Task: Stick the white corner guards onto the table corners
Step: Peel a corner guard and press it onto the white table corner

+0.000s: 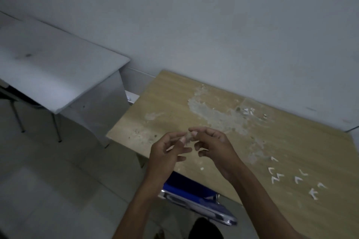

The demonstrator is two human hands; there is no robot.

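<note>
Wooden and badly scuffed, the bench (194, 91) carries a pale patch of worn residue across its middle. Above its near edge, the left hand (165, 153) and right hand (213, 147) meet fingertip to fingertip, pinching one small corner guard (188, 138) between them — too blurred to say whether a backing is being peeled. Both grips are closed lightly on that piece, the other fingers loosely spread. More spare guards (295, 179) lie scattered on the bench, well to the right of the hands.

The likely trouble is in the adhesive: fingers touching the sticky face could weaken it, or the tiny piece could slip and fall past the bench edge to the floor (48, 180). Dust from the residue patch might also spoil the bond.

A blue chair (186, 186) sits tucked under the bench just below the hands — it may hinder reaching the near corners. A white table (48, 68) stands left of the bench.
</note>
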